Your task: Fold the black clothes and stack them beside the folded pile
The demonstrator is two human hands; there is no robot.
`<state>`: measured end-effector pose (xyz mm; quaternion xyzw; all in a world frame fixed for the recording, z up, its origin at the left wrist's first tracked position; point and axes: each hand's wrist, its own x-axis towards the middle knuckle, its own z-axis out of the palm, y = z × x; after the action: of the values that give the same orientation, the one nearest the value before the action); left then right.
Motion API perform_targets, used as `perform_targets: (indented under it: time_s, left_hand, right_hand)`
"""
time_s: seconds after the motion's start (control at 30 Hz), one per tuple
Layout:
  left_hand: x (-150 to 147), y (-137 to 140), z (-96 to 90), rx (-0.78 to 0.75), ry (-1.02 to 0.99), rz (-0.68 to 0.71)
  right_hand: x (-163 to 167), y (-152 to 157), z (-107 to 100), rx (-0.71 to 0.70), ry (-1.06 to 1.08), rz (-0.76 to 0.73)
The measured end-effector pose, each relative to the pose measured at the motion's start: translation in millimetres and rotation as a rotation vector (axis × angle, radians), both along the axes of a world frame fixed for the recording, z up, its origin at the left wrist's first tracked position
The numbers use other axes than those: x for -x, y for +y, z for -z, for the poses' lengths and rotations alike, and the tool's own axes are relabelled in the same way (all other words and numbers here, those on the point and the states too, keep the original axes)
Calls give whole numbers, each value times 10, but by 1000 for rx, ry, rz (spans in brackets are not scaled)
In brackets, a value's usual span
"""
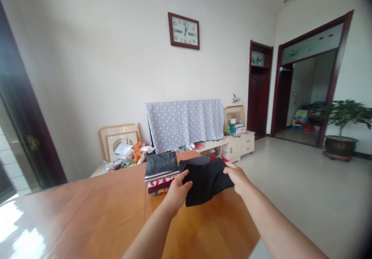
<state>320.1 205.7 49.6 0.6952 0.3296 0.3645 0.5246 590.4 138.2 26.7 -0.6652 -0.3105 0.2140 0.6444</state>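
Note:
A black piece of cloth (205,183), perhaps a folded garment, is stretched between my two hands above the wooden table. My left hand (177,191) pinches its left edge, thumb on the near side. At its upper right corner my right hand (236,176) grips the fabric, with the fingers partly hidden. Just left of the cloth rises a stack of folded clothes (161,177), with a dark grey piece on top and striped, red-and-white and maroon layers below. Behind the black cloth shows a dark grey fabric (199,160), partly covered by it.
The glossy wooden table (95,212) reaches toward me. Beyond it, a polka-dot cloth (186,123) drapes over something wide on a low white cabinet (247,144). Picture frames (119,138) lean at the left wall. A potted plant (341,144) stands on the floor at right.

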Motion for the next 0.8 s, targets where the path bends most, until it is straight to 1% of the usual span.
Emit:
perform_targets:
  time_s: [0.07,0.17,0.23,0.3,0.4,0.5,0.6,0.67,0.7,0.8]
  left_hand:
    - [232,-182,125,17,-15,-18]
    - [713,-431,282,171,13,-65]
    - [1093,-548,353,271,41,-115]
    - [1483,-615,390,258,101,-205]
    - [2015,-642,364,146,173,-369]
    - [2431,-610,257,108,98,-450]
    - [2719,-523,169,127,4,-496]
    - [2828,-434,167,159,-47,-488]
    - [2852,-383,182,181,-72,-463]
    - [2783,-231,246,234,-118,-359]
  right_hand:
    - [186,-183,74,39,73,-100]
    - [544,-475,156,96,208,-321]
    - [826,-623,206,120,268,-434]
    - [1135,-695,251,120,304,-514]
    - [1629,-646,287,80,321,-592]
    - [2119,-496,275,16,325,-580]
    - [2540,-407,248,-31,353,-523]
    - [2743,-438,237,-43,379,-473]
    - [2815,-483,233,-45,388,-440]
    - [2918,-707,219,-63,352,-352]
